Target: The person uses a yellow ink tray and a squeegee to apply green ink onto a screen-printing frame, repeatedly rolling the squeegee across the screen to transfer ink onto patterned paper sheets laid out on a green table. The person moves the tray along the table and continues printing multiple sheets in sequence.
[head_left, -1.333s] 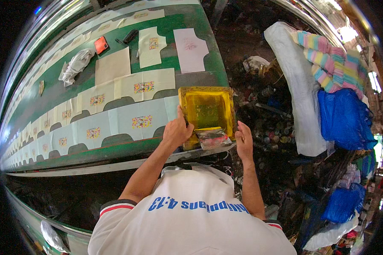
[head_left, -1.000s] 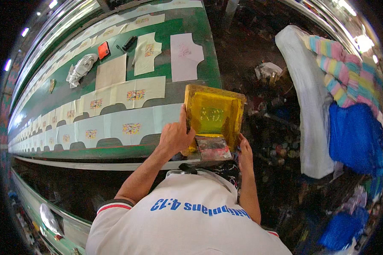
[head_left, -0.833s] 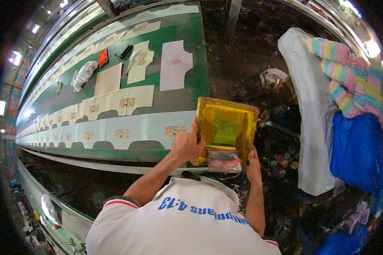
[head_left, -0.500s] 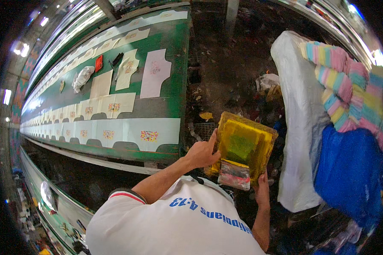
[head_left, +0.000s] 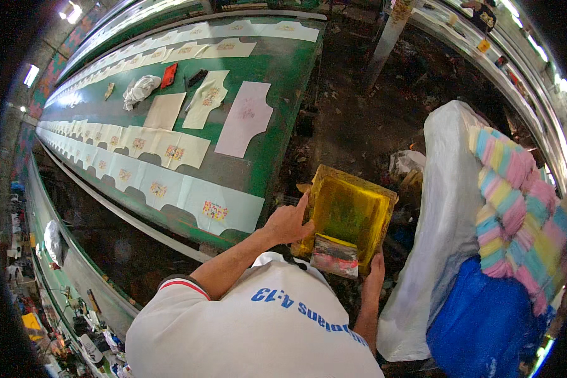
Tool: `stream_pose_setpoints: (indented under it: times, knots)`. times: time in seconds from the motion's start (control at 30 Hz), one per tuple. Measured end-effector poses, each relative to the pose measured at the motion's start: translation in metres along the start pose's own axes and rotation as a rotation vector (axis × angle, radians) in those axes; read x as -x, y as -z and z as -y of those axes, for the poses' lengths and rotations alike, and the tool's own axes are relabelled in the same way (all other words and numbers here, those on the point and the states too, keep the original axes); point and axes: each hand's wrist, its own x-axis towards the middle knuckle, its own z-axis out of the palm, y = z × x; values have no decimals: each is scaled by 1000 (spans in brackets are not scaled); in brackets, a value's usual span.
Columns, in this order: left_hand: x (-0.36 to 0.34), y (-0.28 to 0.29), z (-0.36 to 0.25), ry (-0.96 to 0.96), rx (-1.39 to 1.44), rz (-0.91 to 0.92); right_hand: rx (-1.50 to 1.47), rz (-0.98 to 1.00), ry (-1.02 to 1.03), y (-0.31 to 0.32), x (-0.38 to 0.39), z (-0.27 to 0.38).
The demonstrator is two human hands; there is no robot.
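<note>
In front of my body I hold a yellow screen-printing frame (head_left: 349, 205), its mesh yellow with a greener patch in the middle. A squeegee (head_left: 335, 255), smeared grey and pink, lies inside the frame at its near end. My left hand (head_left: 288, 222) grips the frame's left side, index finger stretched along the edge. At the lower right corner, my right hand (head_left: 373, 272) closes on the frame's side; part of its fingers is hidden beneath. Left of the frame stands a long green printing table (head_left: 283, 126) bearing rows of pale cut fabric pieces (head_left: 223, 208) with coloured prints.
A white wrapped bundle (head_left: 447, 176) stands to the right, with striped pastel fabric stacks (head_left: 510, 201) and a blue sack (head_left: 479, 321) beside it. On the table lie a crumpled white cloth (head_left: 141, 90) and a red item (head_left: 169, 75). A post (head_left: 387, 44) rises from the littered floor.
The view has tilted and turned, so the table and bundle appear rotated. The frame sits slightly further left in the picture. Both hands keep the same hold on it.
</note>
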Motion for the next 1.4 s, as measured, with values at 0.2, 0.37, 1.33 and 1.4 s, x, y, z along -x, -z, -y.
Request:
stream_pose_setpoints:
  times: [0.2,0.37,1.33,1.4]
  knots:
    - [-71,28,9,-52,107,-127,69,-216,-16,-9,-80,46]
    - [-109,61,34,20,221,-230,-44,-12,35,-75,-131,115]
    - [-352,99,-22,756,465,-734,423,879,-48,-187,-599,317]
    - [-355,97,-26,792,469,-764,388,926,-85,-192,-616,312]
